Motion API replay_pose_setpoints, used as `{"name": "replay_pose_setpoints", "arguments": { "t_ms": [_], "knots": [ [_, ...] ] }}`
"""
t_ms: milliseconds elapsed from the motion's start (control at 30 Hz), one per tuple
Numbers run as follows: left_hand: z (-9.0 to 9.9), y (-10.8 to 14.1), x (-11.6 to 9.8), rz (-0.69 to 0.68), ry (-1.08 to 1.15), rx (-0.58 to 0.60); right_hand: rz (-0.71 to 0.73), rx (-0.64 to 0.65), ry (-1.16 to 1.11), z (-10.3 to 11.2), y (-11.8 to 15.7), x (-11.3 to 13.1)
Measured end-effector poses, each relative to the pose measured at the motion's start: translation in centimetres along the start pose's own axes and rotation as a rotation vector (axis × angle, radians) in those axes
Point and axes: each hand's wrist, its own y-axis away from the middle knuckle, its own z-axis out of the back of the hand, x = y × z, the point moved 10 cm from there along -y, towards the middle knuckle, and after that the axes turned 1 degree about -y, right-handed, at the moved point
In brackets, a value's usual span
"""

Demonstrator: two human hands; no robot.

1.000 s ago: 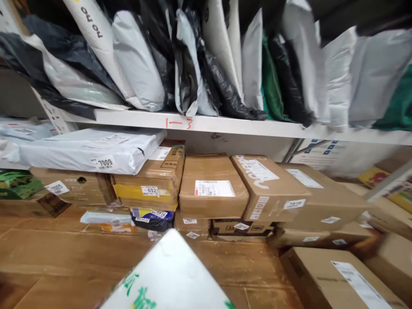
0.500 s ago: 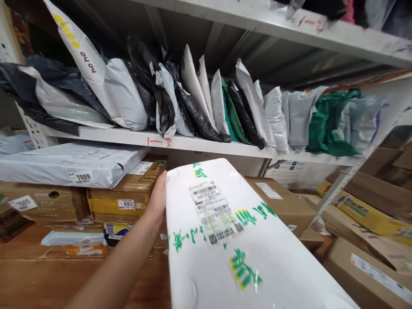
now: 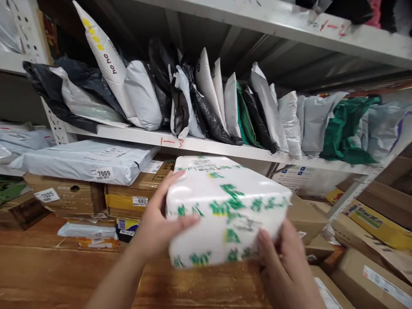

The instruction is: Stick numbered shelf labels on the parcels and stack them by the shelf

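A white foam box (image 3: 206, 231) with green and yellow printed tape is held up in front of me, its near end facing me and its top sloping away. My left hand (image 3: 164, 214) grips its left side, thumb across the near end and fingers along the side edge. On the lower right corner, my right hand (image 3: 280, 257) holds the same box, thumb on the near face and the other fingers partly hidden. The far end of the box points at the gap under the shelf (image 3: 209, 145) marked 1-3.
Upright mailer bags (image 3: 206, 98) line the shelf above. To the left, a white parcel (image 3: 86, 159) labelled 7009 lies on brown cartons (image 3: 67, 197). More cartons (image 3: 370, 274) stand at right, beside the shelf post (image 3: 350, 195). A wooden surface (image 3: 64, 270) lies below.
The box has turned and tipped so its near end now faces me, its top label foreshortened. My right hand has come into view on its right corner. The view has shifted slightly left.
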Motion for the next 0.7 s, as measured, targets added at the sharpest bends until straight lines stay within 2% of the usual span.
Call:
{"name": "replay_pose_setpoints", "arguments": {
  "t_ms": [67,133,200,267,367,467,500,533,567,633,700],
  "knots": [
    [2.2,-2.6,1.1,0.042,0.039,-0.129,-0.005,0.175,0.055,-3.7,-2.1,2.8],
    [3.2,-4.5,2.8,0.033,0.119,-0.222,-0.076,0.305,0.225,-6.9,-3.9,3.4],
    [2.8,-5.7,4.5,0.018,0.157,-0.256,-0.095,0.351,0.355,-8.9,-5.4,3.2],
    [2.4,-6.0,5.0,-0.038,0.045,-0.309,-0.064,0.356,0.4,-10.1,-6.4,2.8],
    [2.0,-4.9,3.6,-0.193,-0.187,-0.44,-0.052,0.338,0.435,-10.7,-6.8,2.2],
    [2.0,-1.0,1.8,-0.301,-0.346,-0.632,0.001,0.379,0.437,-10.4,-5.7,2.0],
    [1.7,0.7,1.1,-0.355,-0.402,-0.66,0.036,0.417,0.446,-10.1,-5.0,1.7],
    [0.9,2.5,0.4,-0.432,-0.45,-0.649,0.071,0.467,0.475,-9.6,-4.0,0.9],
    [-0.4,4.3,-0.2,-0.531,-0.476,-0.574,0.106,0.536,0.534,-9.0,-2.8,-0.3],
    [-4.5,7.7,-0.5,-0.72,-0.439,-0.252,0.14,0.734,0.728,-7.1,0.4,-4.9],
    [-8.5,11.3,0.3,-0.782,-0.3,0.084,0.101,0.965,0.92,-3.4,4.6,-11.3]
  ]
}}
